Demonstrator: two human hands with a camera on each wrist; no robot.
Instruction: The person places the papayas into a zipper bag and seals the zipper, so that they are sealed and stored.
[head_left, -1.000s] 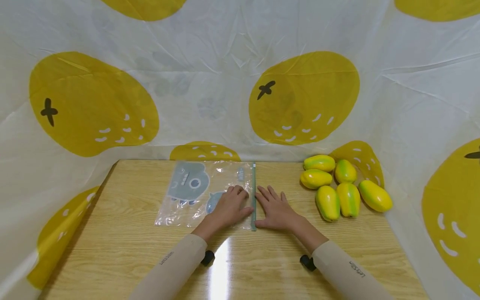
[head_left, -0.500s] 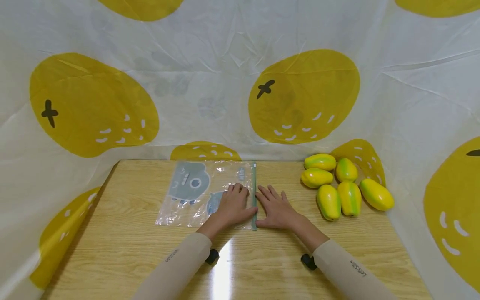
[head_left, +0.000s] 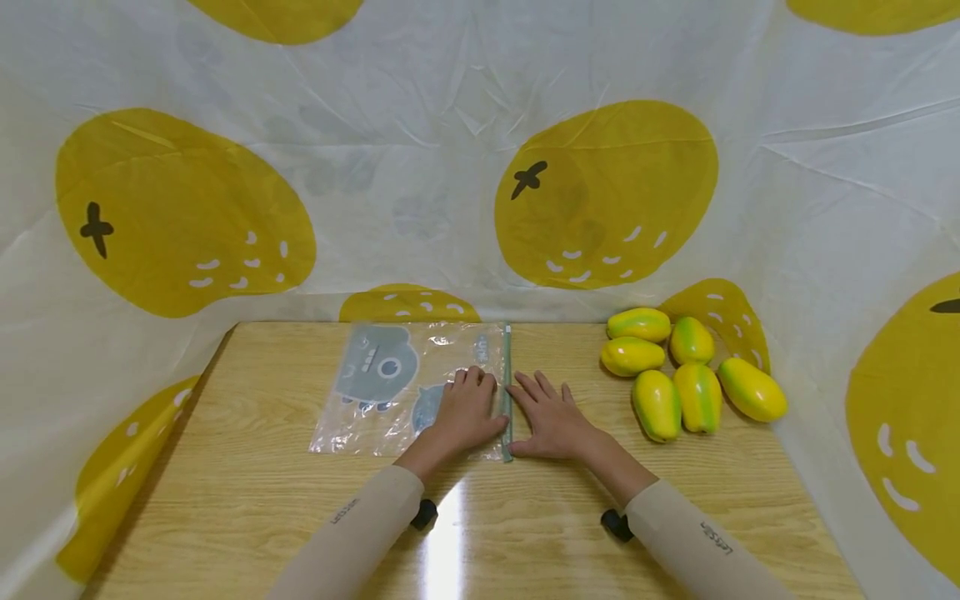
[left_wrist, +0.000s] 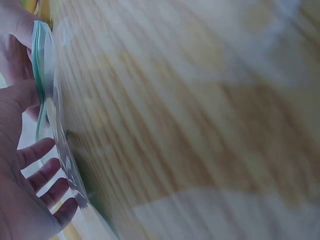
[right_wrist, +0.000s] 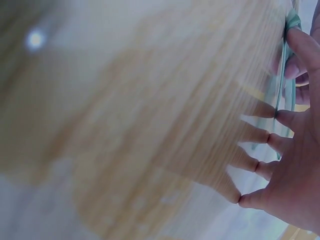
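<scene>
A clear zip bag (head_left: 375, 429) printed with blue-grey cartoon monsters lies flat on the wooden table, its green zip strip (head_left: 507, 392) on the right. My left hand (head_left: 467, 412) rests palm down on the bag, fingers loosely bent, thumb reaching to the strip. Just right of the strip, my right hand (head_left: 553, 421) lies with fingers spread, its thumb and index fingertip at the strip. In the left wrist view, the left hand's fingertips (left_wrist: 42, 172) meet the bag. The right wrist view shows the right hand's fingertips (right_wrist: 245, 200) touching the shiny tabletop.
Several yellow-green papayas (head_left: 656, 404) sit grouped at the back right of the wooden table (head_left: 247, 517). A white cloth (head_left: 420, 192) printed with big yellow fruit hangs behind and at both sides of the table.
My left hand and forearm have shifted slightly right, so the thumb now reaches over to the green strip. The right hand, bag and papayas stay in place.
</scene>
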